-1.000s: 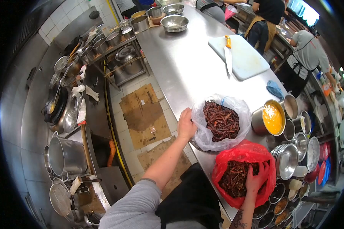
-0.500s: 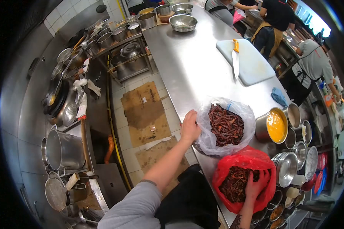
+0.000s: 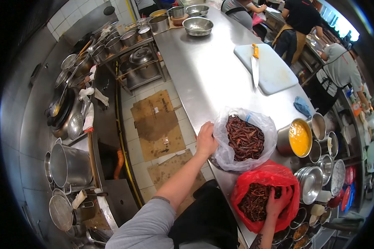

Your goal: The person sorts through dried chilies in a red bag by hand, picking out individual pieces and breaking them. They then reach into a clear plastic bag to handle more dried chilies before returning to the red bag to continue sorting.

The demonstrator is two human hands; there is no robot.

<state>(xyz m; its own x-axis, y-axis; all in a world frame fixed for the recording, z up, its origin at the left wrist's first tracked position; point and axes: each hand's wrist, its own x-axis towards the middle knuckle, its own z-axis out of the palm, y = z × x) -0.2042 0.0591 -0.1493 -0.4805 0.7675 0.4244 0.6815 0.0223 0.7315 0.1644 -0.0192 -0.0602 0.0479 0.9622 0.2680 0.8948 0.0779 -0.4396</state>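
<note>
A clear plastic bag (image 3: 266,124) stands with its mouth wide at the table's near edge, filled with dark red dried chillies (image 3: 244,138). My left hand (image 3: 206,140) is closed at the left rim of this bag. Touching it on the near side is a red plastic bag (image 3: 246,176), which holds thinner, brownish dried chillies (image 3: 253,203). My right hand (image 3: 277,202) reaches inside the red bag, fingers curled into its contents and their tips partly hidden.
A steel pot of yellow liquid (image 3: 300,137) stands right of the bags, beside stacked steel bowls (image 3: 311,186). Farther off lie a blue cloth (image 3: 302,106) and a white cutting board (image 3: 274,76) with a knife (image 3: 255,70). Pots and pans line the left. Several people work at upper right.
The view has shifted very slightly. Both hands and both bags hold nearly the same places; the clear bag's rim has changed shape a little.
</note>
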